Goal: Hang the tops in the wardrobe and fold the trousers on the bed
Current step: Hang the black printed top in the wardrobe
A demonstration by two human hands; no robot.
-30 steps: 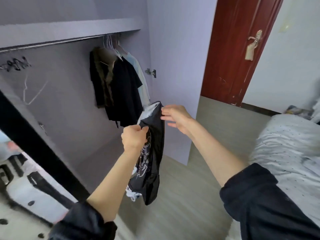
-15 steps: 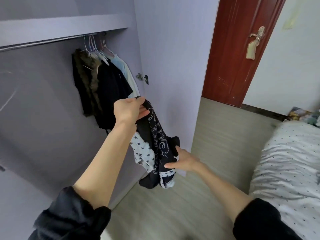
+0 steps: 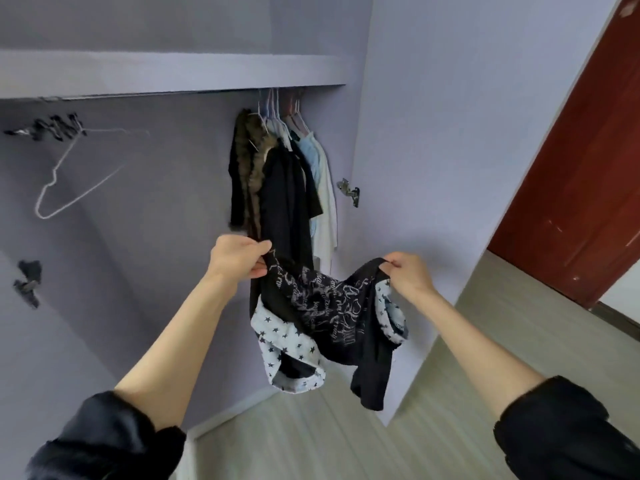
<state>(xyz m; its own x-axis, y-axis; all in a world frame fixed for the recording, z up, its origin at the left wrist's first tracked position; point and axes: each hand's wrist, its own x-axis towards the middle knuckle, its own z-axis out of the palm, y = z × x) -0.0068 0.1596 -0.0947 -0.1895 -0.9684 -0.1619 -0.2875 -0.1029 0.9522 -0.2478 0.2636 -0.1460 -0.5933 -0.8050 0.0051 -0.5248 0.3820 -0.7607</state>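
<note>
Your left hand [image 3: 239, 258] grips one upper edge of the black top printed with white script and trimmed in pale star-patterned fabric [image 3: 325, 317], fingers and thumb curled round the cloth. Your right hand [image 3: 408, 275] pinches the opposite upper edge between thumb and fingers, so the garment hangs stretched between your two hands in the air, in front of the open lilac wardrobe [image 3: 173, 74] and above the grey wood-look floor [image 3: 311, 438]. The middle of the top sags; a star-patterned sleeve or cuff droops below your left hand, another shows just under your right hand, and a black flap hangs lowest.

Behind the top, at the right end of the wardrobe's metal rail [image 3: 138, 95], a cluster of hanging clothes [image 3: 280, 188] is bunched on hangers: a dark coat with a brown fur trim, a black garment, and pale blue and white ones nearest the side wall. The top you hold overlaps the lower part of the black garment in this view; whether they touch cannot be told. Towards the left end of the rail an empty white wire hanger [image 3: 69, 174] hangs tilted. A metal hinge [image 3: 349, 194] sits on the wardrobe's right side panel. The dark red door [image 3: 571, 168] stands at the right edge. Your dark sleeves are pushed up on both forearms.
</note>
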